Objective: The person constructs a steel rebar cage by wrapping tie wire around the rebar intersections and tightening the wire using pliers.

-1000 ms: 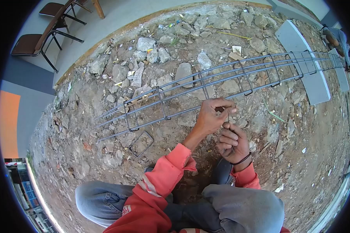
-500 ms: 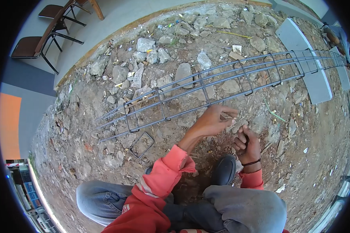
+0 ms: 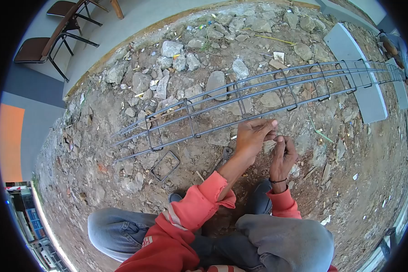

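My left hand (image 3: 255,136) is closed in a pinch just in front of the lower bars of a long steel rebar cage (image 3: 283,85). Close beside it, my right hand (image 3: 283,156) also has thumb and fingertips pressed together. Whatever sits between the fingers of either hand is too small to make out. The cage runs from the left of the head view to the far right, with square stirrups around its long bars. On the dirt to the left lies a loose square stirrup (image 3: 170,171). A dark tool resembling pliers (image 3: 223,158) lies beside my left forearm, partly hidden by it.
Stones and rubble (image 3: 216,85) cover the ground behind and under the cage. Its right part crosses a grey board (image 3: 365,97). At upper right another person (image 3: 392,45) is near the cage's far end. Brown chairs (image 3: 34,50) stand on a floor at upper left.
Both hands have risen slightly, and their fingertips have come closer together. The right fingers have gone from curled to a raised pinch. The dark tool by my left forearm has come into view.
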Tool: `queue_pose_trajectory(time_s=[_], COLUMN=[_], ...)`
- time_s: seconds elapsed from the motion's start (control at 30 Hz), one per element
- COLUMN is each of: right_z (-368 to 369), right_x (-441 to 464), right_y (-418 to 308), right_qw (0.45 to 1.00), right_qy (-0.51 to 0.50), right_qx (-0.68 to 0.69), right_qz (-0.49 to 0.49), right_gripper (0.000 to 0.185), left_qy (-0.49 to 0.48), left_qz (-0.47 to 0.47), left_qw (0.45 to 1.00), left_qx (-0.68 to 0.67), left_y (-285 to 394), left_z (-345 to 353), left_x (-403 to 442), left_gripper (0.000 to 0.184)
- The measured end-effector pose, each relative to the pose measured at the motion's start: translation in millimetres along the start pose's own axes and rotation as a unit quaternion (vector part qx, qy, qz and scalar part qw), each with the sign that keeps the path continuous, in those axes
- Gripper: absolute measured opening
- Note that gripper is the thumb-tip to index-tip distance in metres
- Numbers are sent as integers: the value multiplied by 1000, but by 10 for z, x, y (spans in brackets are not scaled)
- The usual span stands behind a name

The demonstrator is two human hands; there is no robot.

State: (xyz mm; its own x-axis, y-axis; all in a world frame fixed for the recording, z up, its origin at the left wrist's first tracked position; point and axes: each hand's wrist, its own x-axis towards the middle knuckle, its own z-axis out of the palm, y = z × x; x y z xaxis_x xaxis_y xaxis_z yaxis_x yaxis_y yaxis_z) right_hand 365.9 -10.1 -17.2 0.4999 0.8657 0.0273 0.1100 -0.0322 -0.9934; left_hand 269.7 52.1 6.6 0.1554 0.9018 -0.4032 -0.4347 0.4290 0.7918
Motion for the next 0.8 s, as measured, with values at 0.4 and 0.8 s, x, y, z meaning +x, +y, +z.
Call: queue_pose_trajectory(time_s=[0.4, 0.8], right_z=[-165, 6], right_x=[-29, -140], right_y=[258, 700], right_qw=[892, 917], right_qy=[-117, -172], right_qx=[347, 157], right_qz=[266, 324], right_gripper=[23, 21], left_qy=[-73, 43], left_qz=[114, 73], left_qw=[917, 908], left_qx=[376, 410], left_y=[460, 150], left_z=[-529, -803], left_x=[221, 557], left_gripper=[32, 33])
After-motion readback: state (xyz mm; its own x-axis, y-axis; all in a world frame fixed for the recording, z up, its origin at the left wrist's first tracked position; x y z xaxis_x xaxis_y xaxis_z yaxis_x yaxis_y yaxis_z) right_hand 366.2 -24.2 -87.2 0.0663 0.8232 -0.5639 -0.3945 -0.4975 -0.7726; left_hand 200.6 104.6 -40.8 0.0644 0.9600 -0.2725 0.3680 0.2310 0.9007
